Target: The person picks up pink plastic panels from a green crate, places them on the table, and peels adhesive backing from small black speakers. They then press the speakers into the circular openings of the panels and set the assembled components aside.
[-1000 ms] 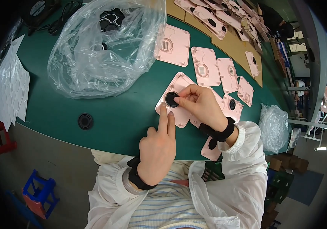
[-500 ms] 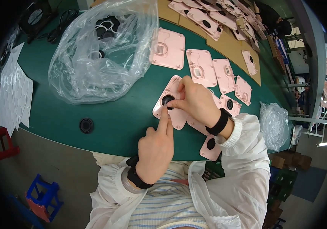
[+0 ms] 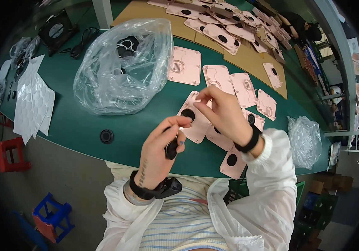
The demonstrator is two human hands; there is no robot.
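Note:
My left hand (image 3: 156, 152) is turned palm inward, its fingers curled around a black round speaker-like part (image 3: 171, 149). Its thumb and index finger point toward a pink plastic panel (image 3: 197, 130) with a black disc (image 3: 187, 113) seated in it. Over the upper part of that panel, my right hand (image 3: 225, 115) has thumb and forefinger bent close together in a pinch. Whatever may be between them is too small to make out. One loose black round part (image 3: 107, 136) lies on the green table to the left.
A clear plastic bag (image 3: 123, 79) of black parts stands at the back left, beside a white sticker sheet (image 3: 33, 102). More pink panels (image 3: 184, 65) spread behind and right, several on cardboard (image 3: 179, 30). At right lies a crumpled plastic bag (image 3: 305, 140).
My left hand has drawn back from the panel's disc and turned, showing the black part in its fingers. My right hand has lifted off the disc toward the panel's upper edge.

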